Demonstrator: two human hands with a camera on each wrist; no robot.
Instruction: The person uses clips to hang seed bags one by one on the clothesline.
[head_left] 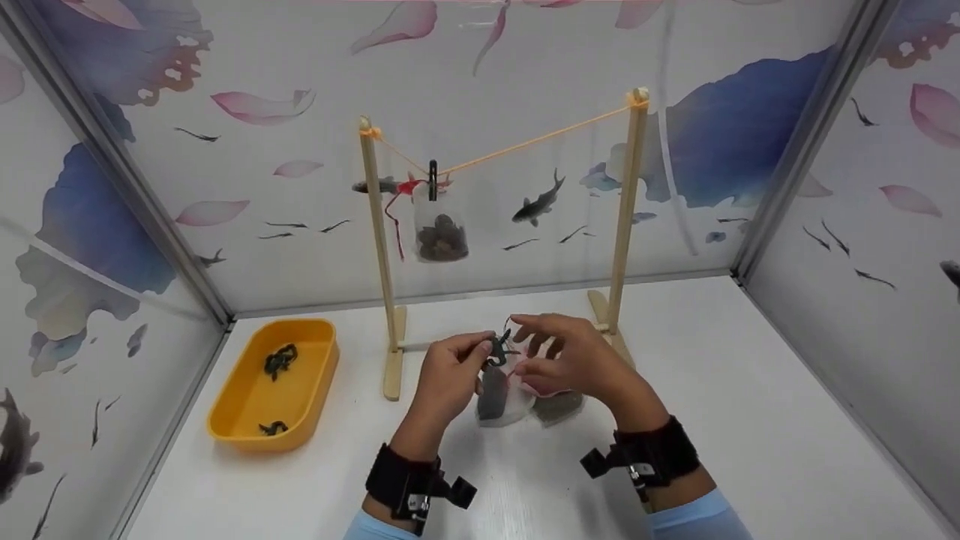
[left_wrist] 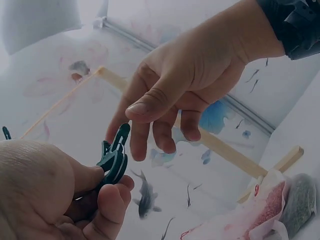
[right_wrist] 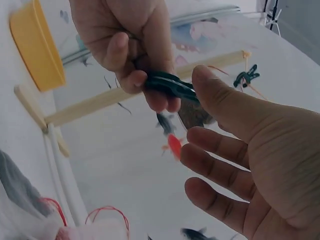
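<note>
A dark green spring clip [head_left: 497, 350] is pinched between the thumb and fingers of my left hand [head_left: 450, 375], above the table. My right hand [head_left: 576, 356] is held close on its right side, fingers spread and loosely bent. In the right wrist view its thumb lies right by the end of the clip [right_wrist: 170, 86]; whether it touches cannot be told. Beneath the hands lie small translucent bags: one with dark grey contents [head_left: 492, 397], another with greenish-brown contents [head_left: 559, 407]. Pink contents show in a bag [left_wrist: 270, 205] in the left wrist view.
Behind the hands stands a wooden frame [head_left: 624, 225] with an orange string [head_left: 540, 140] sagging between its posts. A black-looking clip [head_left: 433, 180] holds a bag of brown pieces [head_left: 441, 238] on it. At left, a yellow tray [head_left: 322, 390] contains green clips [head_left: 280, 361].
</note>
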